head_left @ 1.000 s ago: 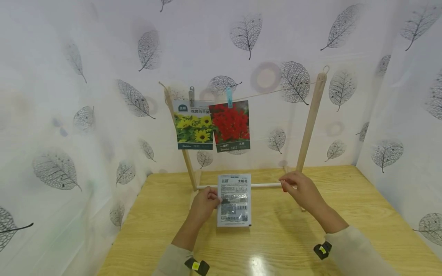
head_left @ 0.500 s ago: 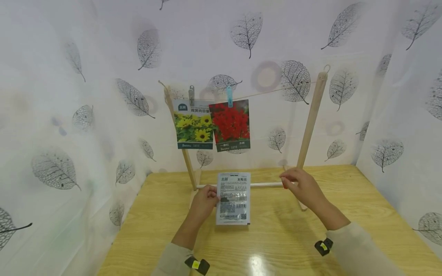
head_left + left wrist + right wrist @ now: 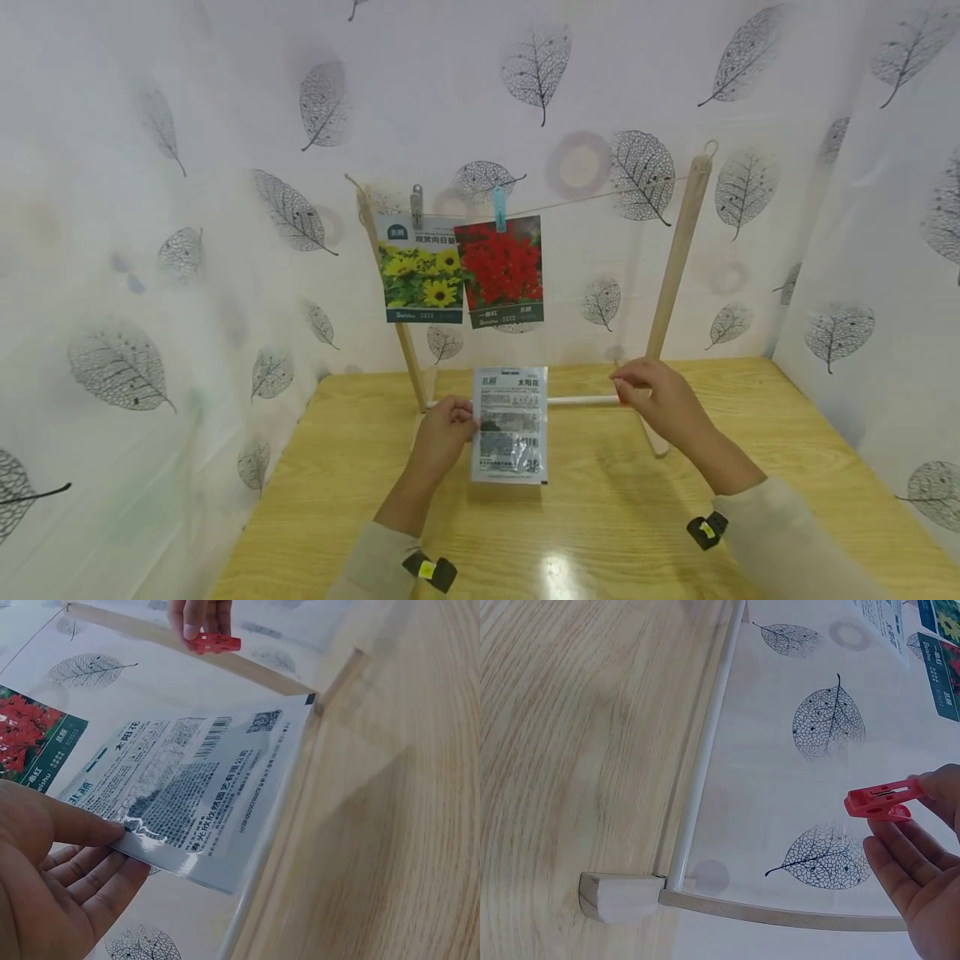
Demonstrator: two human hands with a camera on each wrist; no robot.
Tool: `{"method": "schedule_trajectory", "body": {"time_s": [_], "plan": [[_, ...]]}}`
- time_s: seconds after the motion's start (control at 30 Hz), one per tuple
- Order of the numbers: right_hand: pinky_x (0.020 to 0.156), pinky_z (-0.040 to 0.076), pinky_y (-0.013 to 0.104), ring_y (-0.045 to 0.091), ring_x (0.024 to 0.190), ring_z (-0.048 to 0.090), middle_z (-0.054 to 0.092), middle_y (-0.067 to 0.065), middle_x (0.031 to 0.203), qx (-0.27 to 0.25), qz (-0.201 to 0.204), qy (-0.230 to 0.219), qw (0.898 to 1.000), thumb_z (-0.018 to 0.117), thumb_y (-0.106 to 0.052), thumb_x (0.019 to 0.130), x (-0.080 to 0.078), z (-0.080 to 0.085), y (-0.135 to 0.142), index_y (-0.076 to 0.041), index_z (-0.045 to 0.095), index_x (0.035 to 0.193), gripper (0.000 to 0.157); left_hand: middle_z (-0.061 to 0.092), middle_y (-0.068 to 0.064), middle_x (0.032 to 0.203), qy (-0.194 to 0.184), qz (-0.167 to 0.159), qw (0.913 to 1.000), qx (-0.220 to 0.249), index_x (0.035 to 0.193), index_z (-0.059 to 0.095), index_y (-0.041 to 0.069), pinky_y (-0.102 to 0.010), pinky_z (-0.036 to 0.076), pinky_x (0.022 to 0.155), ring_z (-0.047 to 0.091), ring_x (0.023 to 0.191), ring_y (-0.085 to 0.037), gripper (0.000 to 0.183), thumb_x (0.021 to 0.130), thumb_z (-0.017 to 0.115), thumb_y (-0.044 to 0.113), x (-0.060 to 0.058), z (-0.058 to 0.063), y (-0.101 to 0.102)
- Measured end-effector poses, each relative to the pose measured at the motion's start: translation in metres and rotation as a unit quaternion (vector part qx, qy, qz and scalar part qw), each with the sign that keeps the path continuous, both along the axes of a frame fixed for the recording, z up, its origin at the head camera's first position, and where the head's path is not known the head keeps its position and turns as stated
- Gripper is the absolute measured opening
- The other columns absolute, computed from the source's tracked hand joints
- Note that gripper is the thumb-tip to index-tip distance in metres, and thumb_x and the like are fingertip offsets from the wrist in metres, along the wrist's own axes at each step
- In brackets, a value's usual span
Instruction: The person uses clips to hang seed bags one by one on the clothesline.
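My left hand (image 3: 444, 435) pinches the left edge of a seed packet (image 3: 510, 425) between thumb and fingers. The packet's printed back, white with dark text and a barcode, faces me, and it is held roughly upright above the table. My right hand (image 3: 663, 398) pinches a red clothespin (image 3: 881, 799) by one end, seen best in the right wrist view. Beyond the hands, a yellow-flower seed packet (image 3: 420, 279) hangs from a string under a grey clothespin (image 3: 417, 207). Beside it a red-flower seed packet (image 3: 504, 275) hangs under a blue clothespin (image 3: 499, 209), slightly overlapping the first.
The string (image 3: 592, 199) runs between two wooden posts, the left post (image 3: 409, 362) and the right post (image 3: 678, 258). A white rod (image 3: 581, 401) joins them low down. The stand is on a wood-grain table (image 3: 600, 533), with a leaf-patterned curtain (image 3: 585, 100) behind.
The held packet has risen slightly with my left hand. My right hand, with the red clothespin, has shifted a little up and to the right. The hanging packets stay in place.
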State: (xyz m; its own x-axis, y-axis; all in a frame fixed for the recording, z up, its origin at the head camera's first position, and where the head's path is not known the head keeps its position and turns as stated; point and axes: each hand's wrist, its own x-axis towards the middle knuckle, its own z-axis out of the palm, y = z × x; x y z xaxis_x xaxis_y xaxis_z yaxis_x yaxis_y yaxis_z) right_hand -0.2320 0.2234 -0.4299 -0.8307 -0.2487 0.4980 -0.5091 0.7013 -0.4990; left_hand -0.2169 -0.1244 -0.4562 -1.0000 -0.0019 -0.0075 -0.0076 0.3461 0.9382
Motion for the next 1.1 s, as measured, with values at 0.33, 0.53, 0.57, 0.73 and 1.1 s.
{"method": "schedule_trajectory", "body": {"time_s": [0.33,0.53,0.57,0.73,1.1], "plan": [[0.082,0.059,0.046,0.027,0.097,0.069,0.069,0.007,0.107,0.007,0.005,0.020,1.000,0.067,-0.010,0.097,0.000,0.009,0.000,-0.008,0.075,0.107,0.013,0.070,-0.007,0.091,0.007,0.000,1.0000,0.001,0.106,0.064,0.003,-0.028,0.055,0.075,0.064,0.082,-0.016,0.016,0.091,0.067,0.007,0.000,0.005,0.001],[0.080,0.059,0.048,0.028,0.096,0.070,0.069,0.007,0.106,0.013,0.003,0.025,1.000,0.068,-0.010,0.096,-0.001,0.014,0.001,-0.007,0.074,0.109,0.015,0.071,-0.008,0.092,0.007,-0.001,1.0000,-0.004,0.106,0.064,0.004,-0.030,0.056,0.076,0.065,0.082,-0.016,0.016,0.091,0.067,0.008,0.000,0.009,0.002],[0.080,0.059,0.048,0.028,0.096,0.070,0.069,0.007,0.106,0.013,0.002,0.025,1.000,0.068,-0.010,0.096,-0.001,0.015,0.001,-0.008,0.074,0.109,0.014,0.071,-0.007,0.092,0.006,0.000,1.0000,-0.005,0.105,0.064,0.004,-0.030,0.056,0.076,0.066,0.082,-0.016,0.015,0.091,0.067,0.008,0.000,0.009,0.002],[0.079,0.059,0.046,0.027,0.095,0.070,0.069,0.006,0.107,0.013,0.002,0.028,1.000,0.068,-0.011,0.096,-0.003,0.019,0.001,-0.010,0.074,0.107,0.013,0.071,-0.006,0.091,0.008,0.002,0.9999,-0.007,0.105,0.064,0.005,-0.031,0.057,0.077,0.066,0.082,-0.016,0.014,0.092,0.067,0.009,-0.001,0.011,0.002],[0.078,0.060,0.046,0.026,0.093,0.071,0.070,0.006,0.107,0.015,0.007,0.054,0.998,0.070,-0.008,0.094,-0.004,0.025,-0.002,-0.010,0.075,0.105,0.012,0.072,-0.006,0.090,0.007,0.006,1.0000,-0.003,0.107,0.064,0.006,-0.033,0.055,0.078,0.067,0.082,-0.017,0.015,0.093,0.067,0.011,-0.003,0.012,0.005]]}}
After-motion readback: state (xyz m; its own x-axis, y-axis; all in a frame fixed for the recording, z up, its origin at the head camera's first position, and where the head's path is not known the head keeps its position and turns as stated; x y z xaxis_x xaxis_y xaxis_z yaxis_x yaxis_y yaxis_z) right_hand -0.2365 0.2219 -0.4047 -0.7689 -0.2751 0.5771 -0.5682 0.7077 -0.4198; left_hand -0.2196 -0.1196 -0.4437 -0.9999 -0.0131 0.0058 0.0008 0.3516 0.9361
